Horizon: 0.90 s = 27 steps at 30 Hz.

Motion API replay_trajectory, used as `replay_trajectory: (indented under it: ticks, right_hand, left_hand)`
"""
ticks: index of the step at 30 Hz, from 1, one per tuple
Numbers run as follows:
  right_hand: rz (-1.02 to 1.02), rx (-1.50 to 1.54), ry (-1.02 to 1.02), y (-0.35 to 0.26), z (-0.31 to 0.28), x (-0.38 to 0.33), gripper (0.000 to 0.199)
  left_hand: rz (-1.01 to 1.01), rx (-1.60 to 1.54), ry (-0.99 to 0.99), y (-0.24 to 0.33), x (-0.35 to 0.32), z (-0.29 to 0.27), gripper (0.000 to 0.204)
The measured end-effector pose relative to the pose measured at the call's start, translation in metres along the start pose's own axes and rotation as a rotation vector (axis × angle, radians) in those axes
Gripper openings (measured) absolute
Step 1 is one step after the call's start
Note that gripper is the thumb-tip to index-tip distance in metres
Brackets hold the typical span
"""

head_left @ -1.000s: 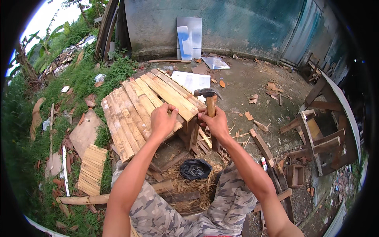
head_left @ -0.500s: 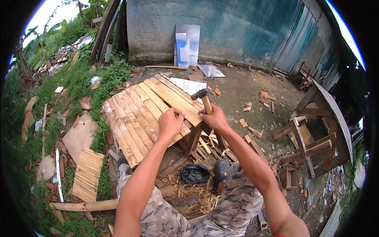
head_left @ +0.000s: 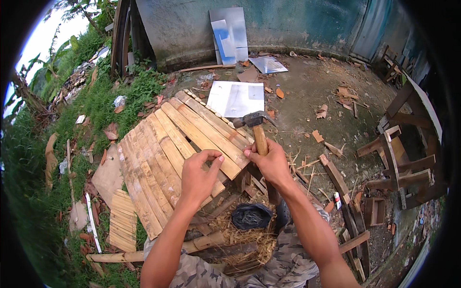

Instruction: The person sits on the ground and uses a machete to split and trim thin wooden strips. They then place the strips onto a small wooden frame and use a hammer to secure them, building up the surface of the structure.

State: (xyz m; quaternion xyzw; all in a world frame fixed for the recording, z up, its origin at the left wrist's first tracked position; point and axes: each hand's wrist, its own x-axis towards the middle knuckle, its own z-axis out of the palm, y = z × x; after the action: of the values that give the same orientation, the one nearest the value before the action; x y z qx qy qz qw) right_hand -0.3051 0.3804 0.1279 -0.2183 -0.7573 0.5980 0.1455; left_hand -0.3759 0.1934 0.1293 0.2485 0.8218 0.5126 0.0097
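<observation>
My right hand [head_left: 274, 165] is wrapped round the wooden handle of a claw hammer [head_left: 260, 138], its dark metal head standing up past the far right edge of a bamboo-slat panel [head_left: 151, 168]. The right thumb and index fingertips meet beside the handle, close to the panel's right corner. Over the slats, my left hand [head_left: 198, 177] is curled, thumb and index tips pressed together; whatever they hold, if anything, is too small to name. The pale slats lie side by side on a wooden support, with a narrow gap between two of them.
Between my legs sits a black bag-like container [head_left: 251, 216] with thin greyish pieces in it, among bamboo shavings. A smaller slatted piece [head_left: 124, 221] and a bamboo pole [head_left: 115, 257] lie left. Wooden frames [head_left: 401, 177] stand right; a white sheet [head_left: 236, 98] lies beyond the panel.
The view has tilted down and shifted, so the wall sits higher. My hands remain near the panel's right end, the hammer still in my right; the left fingers have changed their curl.
</observation>
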Motion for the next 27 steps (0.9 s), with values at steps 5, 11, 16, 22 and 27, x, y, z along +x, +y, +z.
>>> replay_trajectory:
  ticks: [5, 11, 16, 22, 27]
  right_hand:
    - [0.116, 0.025, -0.007, -0.001, -0.005, -0.013, 0.025]
    - [0.192, 0.086, -0.043, 0.008, -0.005, -0.038, 0.032]
    - [0.275, 0.099, -0.058, 0.010, 0.011, -0.047, 0.034]
    - [0.310, 0.108, -0.072, 0.006, 0.016, -0.045, 0.033]
    - [0.372, 0.122, -0.119, 0.008, 0.026, -0.048, 0.032]
  left_hand:
    - [-0.073, -0.024, -0.033, -0.003, -0.002, -0.001, 0.018]
    - [-0.067, 0.030, -0.032, -0.001, -0.006, 0.000, 0.016]
    - [-0.100, 0.025, -0.057, 0.002, -0.011, 0.002, 0.016]
    - [-0.123, -0.017, -0.081, 0.003, -0.010, 0.002, 0.014]
    - [-0.147, -0.103, -0.065, -0.004, -0.009, 0.003, 0.013]
